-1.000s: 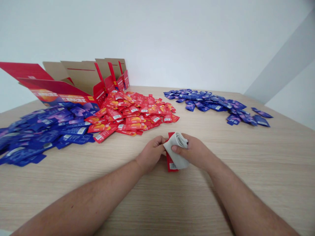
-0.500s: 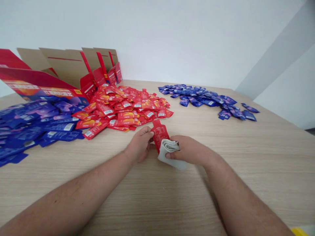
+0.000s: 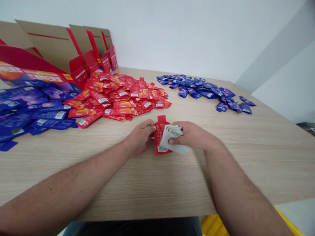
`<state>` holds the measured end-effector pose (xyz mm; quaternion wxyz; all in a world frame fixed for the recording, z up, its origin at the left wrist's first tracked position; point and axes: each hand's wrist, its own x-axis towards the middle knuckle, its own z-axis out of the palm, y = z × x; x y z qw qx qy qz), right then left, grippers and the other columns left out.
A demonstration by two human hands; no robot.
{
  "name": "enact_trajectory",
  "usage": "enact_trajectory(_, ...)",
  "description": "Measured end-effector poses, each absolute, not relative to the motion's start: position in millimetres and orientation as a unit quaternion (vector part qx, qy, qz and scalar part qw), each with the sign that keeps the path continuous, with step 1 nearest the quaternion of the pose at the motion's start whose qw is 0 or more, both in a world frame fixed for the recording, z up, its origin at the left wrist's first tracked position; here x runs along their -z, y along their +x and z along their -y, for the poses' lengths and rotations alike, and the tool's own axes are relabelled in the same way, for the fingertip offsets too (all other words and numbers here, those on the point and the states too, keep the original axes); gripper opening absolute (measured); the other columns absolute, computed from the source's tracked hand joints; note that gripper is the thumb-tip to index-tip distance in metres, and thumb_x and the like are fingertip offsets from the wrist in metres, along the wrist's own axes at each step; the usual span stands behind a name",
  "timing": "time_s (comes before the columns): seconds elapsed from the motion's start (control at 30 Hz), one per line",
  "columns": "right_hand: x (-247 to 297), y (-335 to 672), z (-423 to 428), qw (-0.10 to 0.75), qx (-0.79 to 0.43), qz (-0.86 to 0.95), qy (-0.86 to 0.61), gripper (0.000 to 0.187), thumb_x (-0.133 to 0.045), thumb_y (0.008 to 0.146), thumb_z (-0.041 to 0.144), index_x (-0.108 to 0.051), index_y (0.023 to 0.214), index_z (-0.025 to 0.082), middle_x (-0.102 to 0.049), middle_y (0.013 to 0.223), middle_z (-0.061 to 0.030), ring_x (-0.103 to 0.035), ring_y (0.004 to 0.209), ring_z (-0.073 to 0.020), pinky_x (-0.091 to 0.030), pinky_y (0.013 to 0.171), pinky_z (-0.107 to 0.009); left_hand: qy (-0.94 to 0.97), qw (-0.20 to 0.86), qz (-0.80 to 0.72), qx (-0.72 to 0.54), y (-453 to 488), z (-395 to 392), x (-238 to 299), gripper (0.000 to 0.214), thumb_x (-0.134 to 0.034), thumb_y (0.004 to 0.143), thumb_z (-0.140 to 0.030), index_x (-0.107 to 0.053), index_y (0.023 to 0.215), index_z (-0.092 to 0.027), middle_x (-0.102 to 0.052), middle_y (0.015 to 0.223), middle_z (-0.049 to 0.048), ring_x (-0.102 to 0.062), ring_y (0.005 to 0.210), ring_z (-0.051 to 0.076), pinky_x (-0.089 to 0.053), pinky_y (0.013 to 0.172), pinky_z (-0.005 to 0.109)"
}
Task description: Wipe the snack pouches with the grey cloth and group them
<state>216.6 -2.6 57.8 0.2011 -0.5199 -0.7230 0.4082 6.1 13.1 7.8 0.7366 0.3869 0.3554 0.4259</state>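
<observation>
1. Blue packets [image 3: 36, 111] lie heaped well left of the left hand.
2. Red packets [image 3: 118, 101] lie heaped ahead of the left hand.
3. The left hand [image 3: 140, 136] grips the edge of a red packet [image 3: 159, 134] between the hands.
4. The right hand [image 3: 192, 136], close beside it, presses a gray cloth [image 3: 172, 137] onto that packet.
5. More blue packets [image 3: 204, 90] lie ahead of the right hand.

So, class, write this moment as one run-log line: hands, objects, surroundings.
left hand: grips red sachet | right hand: cloth against sachet | nearby: red sachets, blue sachets, carton

Red sachet [image 3: 159, 131] under grey cloth [image 3: 172, 136]
</observation>
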Motion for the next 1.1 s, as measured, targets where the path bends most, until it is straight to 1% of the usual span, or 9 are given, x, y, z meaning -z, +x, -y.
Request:
enact_trajectory(0.1, -48, 205, -2, 0.295, -0.286, 0.685, -0.602, 0.029, -0.073, 0.076, 0.043, -0.066, 0.092, 0.020, -0.073, 0.085, -0.0025, -0.065, 0.075, -0.0190, -0.046, 0.065, -0.030, 0.418, 0.745, -0.346, -0.388, 8, -10, -4, 0.014, -0.062, 0.073, -0.016, -0.048, 0.072, -0.020, -0.056, 0.062, -0.0024, -0.054, 0.054, 0.013, -0.046, 0.051, 0.023)
enact_trajectory(0.17, -44, 202, -5, 0.330, -0.268, 0.671, -0.608, 0.032, -0.071, 0.079, 0.047, -0.065, 0.095, 0.020, -0.073, 0.087, -0.0032, -0.065, 0.075, -0.0195, -0.046, 0.064, -0.030, 0.433, 0.744, -0.341, -0.378, 9, -9, -2, 0.014, -0.063, 0.075, -0.018, -0.049, 0.073, -0.020, -0.058, 0.063, -0.0021, -0.055, 0.056, 0.013, -0.046, 0.052, 0.024)
enact_trajectory(0.27, -43, 206, -7, 0.296, -0.297, 0.701, -0.577, 0.034, -0.074, 0.076, 0.048, -0.065, 0.093, 0.020, -0.072, 0.083, -0.0020, -0.064, 0.073, -0.0193, -0.044, 0.062, -0.029, 0.444, 0.734, -0.349, -0.377, 9, -8, -2, 0.015, -0.065, 0.075, -0.018, -0.050, 0.073, -0.020, -0.058, 0.063, -0.0023, -0.055, 0.056, 0.012, -0.046, 0.054, 0.023)
enact_trajectory(0.4, -44, 209, -7, 0.343, -0.226, 0.661, -0.628, 0.033, -0.072, 0.079, 0.049, -0.064, 0.091, 0.019, -0.071, 0.082, -0.0030, -0.062, 0.072, -0.0190, -0.041, 0.061, -0.029, 0.443, 0.737, -0.344, -0.377, 10, -6, -5, 0.015, -0.063, 0.076, -0.018, -0.048, 0.071, -0.020, -0.057, 0.061, -0.0027, -0.053, 0.054, 0.012, -0.045, 0.053, 0.024)
enact_trajectory(0.47, -46, 204, -3, 0.332, -0.245, 0.679, -0.608, 0.035, -0.073, 0.078, 0.049, -0.064, 0.093, 0.019, -0.071, 0.085, -0.0026, -0.062, 0.073, -0.0188, -0.041, 0.062, -0.029, 0.434, 0.739, -0.342, -0.386, 10, -6, -6, 0.016, -0.064, 0.074, -0.017, -0.049, 0.071, -0.020, -0.057, 0.061, -0.0030, -0.053, 0.053, 0.012, -0.044, 0.052, 0.023)
enact_trajectory(0.7, -54, 186, 12, 0.139, -0.265, 0.834, -0.464, 0.026, -0.081, 0.073, 0.040, -0.068, 0.086, 0.021, -0.068, 0.090, -0.0004, -0.059, 0.083, -0.0178, -0.039, 0.074, -0.029, 0.390, 0.727, -0.345, -0.447, 4, -18, -8, 0.019, -0.062, 0.071, -0.012, -0.045, 0.068, -0.020, -0.048, 0.055, -0.0045, -0.046, 0.047, 0.011, -0.037, 0.047, 0.022)
enact_trajectory(0.83, -54, 196, 4, 0.215, -0.224, 0.752, -0.582, 0.032, -0.078, 0.075, 0.046, -0.067, 0.091, 0.020, -0.068, 0.088, -0.0014, -0.060, 0.080, -0.0186, -0.039, 0.071, -0.029, 0.364, 0.740, -0.340, -0.452, 4, -19, -8, 0.019, -0.061, 0.071, -0.011, -0.044, 0.069, -0.020, -0.051, 0.058, -0.0043, -0.049, 0.050, 0.011, -0.042, 0.049, 0.022)
enact_trajectory(0.97, -44, 207, -6, 0.202, -0.309, 0.746, -0.554, 0.034, -0.076, 0.075, 0.047, -0.066, 0.095, 0.021, -0.072, 0.089, -0.0014, -0.062, 0.079, -0.0189, -0.042, 0.069, -0.029, 0.351, 0.742, -0.349, -0.451, 5, -18, -5, 0.020, -0.064, 0.070, -0.013, -0.045, 0.069, -0.020, -0.050, 0.057, -0.0049, -0.047, 0.048, 0.011, -0.041, 0.048, 0.022)
enact_trajectory(1.1, -35, 221, -20, 0.285, -0.169, 0.631, -0.701, 0.032, -0.066, 0.083, 0.051, -0.064, 0.094, 0.021, -0.071, 0.091, -0.0072, -0.062, 0.080, -0.0221, -0.040, 0.067, -0.031, 0.362, 0.713, -0.359, -0.481, -4, -26, -11, 0.018, -0.064, 0.072, -0.017, -0.045, 0.071, -0.020, -0.052, 0.060, -0.0042, -0.050, 0.050, 0.011, -0.043, 0.049, 0.022)
